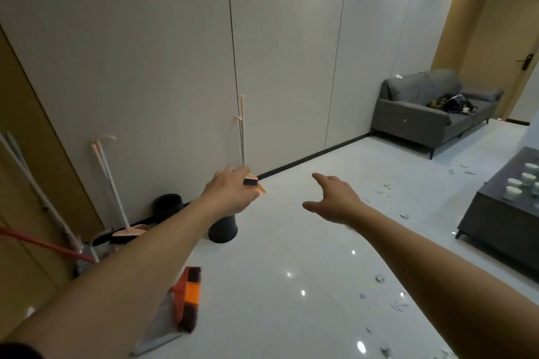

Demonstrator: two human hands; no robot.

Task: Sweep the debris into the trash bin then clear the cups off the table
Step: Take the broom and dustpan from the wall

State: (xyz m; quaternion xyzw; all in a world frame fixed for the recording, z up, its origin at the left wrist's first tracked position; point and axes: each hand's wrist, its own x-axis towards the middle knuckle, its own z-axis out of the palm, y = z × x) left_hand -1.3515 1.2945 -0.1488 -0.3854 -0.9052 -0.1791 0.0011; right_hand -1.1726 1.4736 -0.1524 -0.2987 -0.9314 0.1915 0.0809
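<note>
My left hand (230, 192) reaches forward with its fingers loosely curled and nothing in them. It overlaps the head of a pink broom (243, 131) that leans on the wall farther off. My right hand (332, 198) is stretched out with spread fingers, holding nothing. A black trash bin (223, 229) stands on the floor below my left hand. Pale debris (396, 303) is scattered over the white floor to the right. Several white cups (522, 183) stand on the dark low table (490, 221) at the right edge.
An orange brush (189, 297) lies on a clear dustpan (157, 326) under my left forearm. A second black bin (168, 204), another pink broom (110, 183) and mop handles (29, 178) stand along the left wall. A grey sofa (431, 114) sits at the back right.
</note>
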